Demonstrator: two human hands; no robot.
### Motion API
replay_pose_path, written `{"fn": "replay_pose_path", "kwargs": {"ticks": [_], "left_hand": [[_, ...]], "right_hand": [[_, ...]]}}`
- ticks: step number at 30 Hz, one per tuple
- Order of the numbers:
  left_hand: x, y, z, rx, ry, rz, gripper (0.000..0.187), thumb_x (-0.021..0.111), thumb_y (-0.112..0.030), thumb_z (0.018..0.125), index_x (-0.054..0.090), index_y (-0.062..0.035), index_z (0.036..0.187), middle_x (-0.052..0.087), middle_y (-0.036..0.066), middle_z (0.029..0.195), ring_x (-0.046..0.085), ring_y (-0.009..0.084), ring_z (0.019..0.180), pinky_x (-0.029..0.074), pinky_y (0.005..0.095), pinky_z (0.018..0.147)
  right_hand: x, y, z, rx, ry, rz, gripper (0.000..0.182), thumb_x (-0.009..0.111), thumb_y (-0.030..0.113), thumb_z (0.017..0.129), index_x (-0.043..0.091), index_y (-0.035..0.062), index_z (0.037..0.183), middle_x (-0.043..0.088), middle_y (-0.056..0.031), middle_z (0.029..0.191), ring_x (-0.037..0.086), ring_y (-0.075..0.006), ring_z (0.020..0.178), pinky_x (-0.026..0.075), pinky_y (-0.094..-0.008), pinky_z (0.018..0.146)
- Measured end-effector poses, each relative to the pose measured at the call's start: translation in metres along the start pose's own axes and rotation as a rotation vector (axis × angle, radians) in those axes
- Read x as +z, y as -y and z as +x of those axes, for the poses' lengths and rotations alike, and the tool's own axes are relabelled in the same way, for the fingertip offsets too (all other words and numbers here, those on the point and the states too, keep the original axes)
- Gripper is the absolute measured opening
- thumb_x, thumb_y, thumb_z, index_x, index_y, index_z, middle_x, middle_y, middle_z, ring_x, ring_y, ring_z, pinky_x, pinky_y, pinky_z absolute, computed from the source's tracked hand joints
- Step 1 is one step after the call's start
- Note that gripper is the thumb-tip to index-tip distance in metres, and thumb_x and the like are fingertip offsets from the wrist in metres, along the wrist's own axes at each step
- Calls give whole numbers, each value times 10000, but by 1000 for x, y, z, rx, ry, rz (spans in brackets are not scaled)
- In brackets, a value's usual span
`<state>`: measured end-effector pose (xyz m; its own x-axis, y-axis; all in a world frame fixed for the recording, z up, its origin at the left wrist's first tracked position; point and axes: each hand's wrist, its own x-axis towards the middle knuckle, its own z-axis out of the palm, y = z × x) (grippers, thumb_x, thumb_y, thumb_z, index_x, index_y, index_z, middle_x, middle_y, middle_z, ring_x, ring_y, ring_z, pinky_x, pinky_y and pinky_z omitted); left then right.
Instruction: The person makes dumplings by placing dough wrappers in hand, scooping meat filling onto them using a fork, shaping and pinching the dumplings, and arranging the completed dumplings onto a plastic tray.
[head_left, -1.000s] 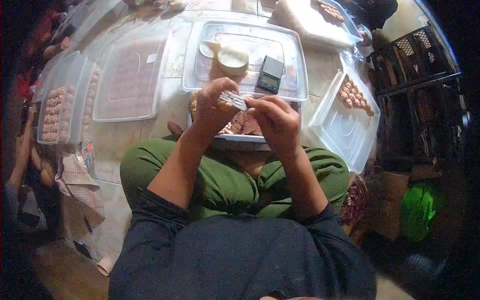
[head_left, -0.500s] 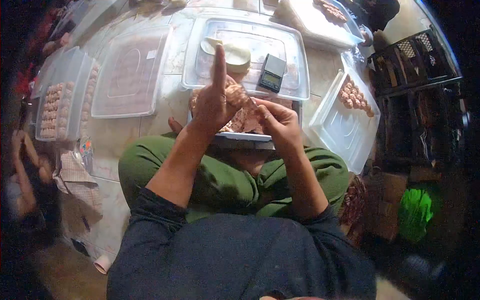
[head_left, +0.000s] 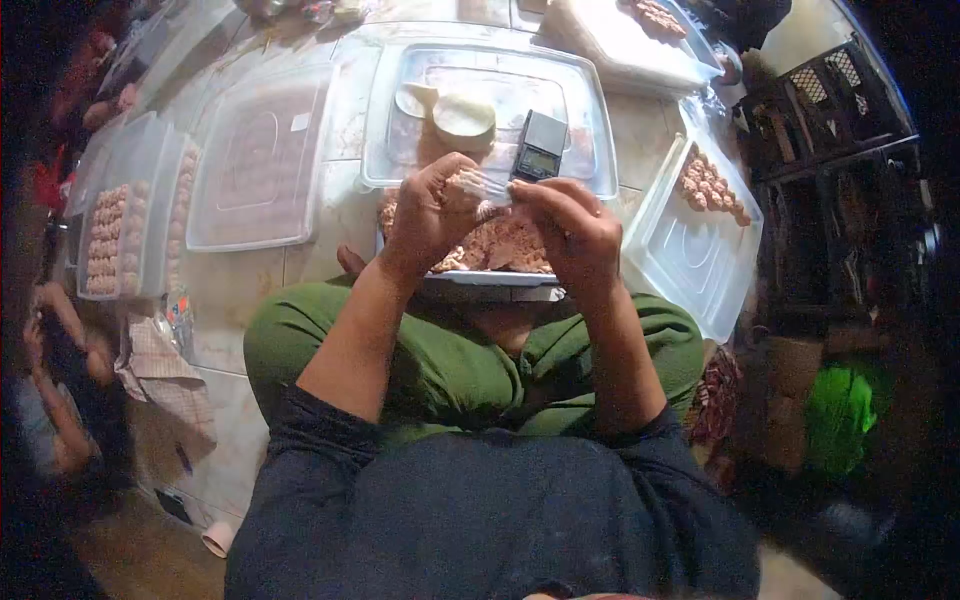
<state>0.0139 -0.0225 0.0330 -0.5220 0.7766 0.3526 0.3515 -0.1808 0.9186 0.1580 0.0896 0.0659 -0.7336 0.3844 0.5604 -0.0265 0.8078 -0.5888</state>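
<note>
Left fingers [head_left: 447, 167] have curled in around pinkish dough [head_left: 464, 181]; right fingers [head_left: 555, 200] pinch a fork-like tool [head_left: 493, 187], best pressed lightly.

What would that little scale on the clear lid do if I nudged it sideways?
The scale would probably slide rather than roll or tip, being boxy and lying flat. It may move easily, since the clear lid beneath looks smooth. It's likely stiff too, judging by its straight-edged case.
</note>
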Motion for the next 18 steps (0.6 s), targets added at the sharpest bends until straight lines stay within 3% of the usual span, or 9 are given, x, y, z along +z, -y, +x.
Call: {"fn": "replay_pose_path", "kwargs": {"ticks": [4, 7, 8, 11, 12, 14, 15, 18], "left_hand": [[5, 2, -1, 12, -83, 3, 314, 791, -170, 677, 573, -26, 851, 597, 35, 736, 557, 98, 671, 459, 255, 590], [4, 1, -2, -65, -96, -73, 371, 806, -167, 656, 552, -31, 889, 588, 41, 794, 555, 108, 704, 466, 252, 609], [7, 2, -1, -24, -96, 63, 660, 798, -138, 663, 435, -47, 1206, 570, 56, 877, 550, 116, 755, 473, 253, 637], [8, -9, -4, -121, -20, -179, 1041, 778, -105, 679, 46, -75, 1418, 551, 72, 945, 542, 127, 787, 477, 259, 655], [9, -6, 1, -5, 0, -58, 1160, 740, -114, 723, -211, -97, 1387, 561, 87, 888, 546, 141, 774, 483, 273, 658], [9, -6, 2, 29, -17, -19, 1132, 727, -139, 740, -197, -109, 1394, 569, 101, 858, 553, 151, 782, 482, 276, 668], [9, -6, 2, 44, -29, -1, 1119, 720, -151, 749, -191, -115, 1398, 573, 107, 843, 556, 156, 786, 481, 278, 673], [6, -14, -1, 29, -65, 52, 935, 723, -198, 742, 102, -90, 1433, 584, 114, 803, 575, 186, 796, 471, 302, 700]], "right_hand": [[-4, -4, -2, 36, 25, 39, 199, 635, 39, 751, 657, 90, 942, 635, -113, 851, 642, -261, 755, 514, -332, 637], [-6, -6, -3, 70, 42, 63, 171, 612, 3, 755, 653, 56, 912, 636, -116, 842, 638, -267, 748, 510, -334, 644], [-7, -10, -3, 86, 22, 78, 170, 607, -2, 757, 654, 53, 911, 638, -116, 841, 639, -262, 747, 510, -332, 648], [-10, -19, -4, 184, -41, 129, 176, 601, 2, 774, 659, 56, 932, 643, -119, 836, 640, -225, 750, 501, -313, 657], [-7, -24, -8, 237, -34, 154, 177, 601, 5, 778, 660, 57, 936, 644, -120, 835, 639, -218, 754, 499, -310, 659], [-2, -27, -13, 411, 35, 234, 180, 597, 19, 791, 664, 65, 951, 648, -127, 839, 637, -211, 776, 491, -306, 680], [0, -23, -15, 397, 51, 260, 172, 583, 8, 811, 658, 43, 962, 640, -110, 844, 612, -179, 779, 480, -284, 687], [2, -12, -14, 317, 113, 279, 155, 556, -14, 850, 641, -7, 979, 633, -85, 886, 568, -113, 799, 457, -241, 711]]}}
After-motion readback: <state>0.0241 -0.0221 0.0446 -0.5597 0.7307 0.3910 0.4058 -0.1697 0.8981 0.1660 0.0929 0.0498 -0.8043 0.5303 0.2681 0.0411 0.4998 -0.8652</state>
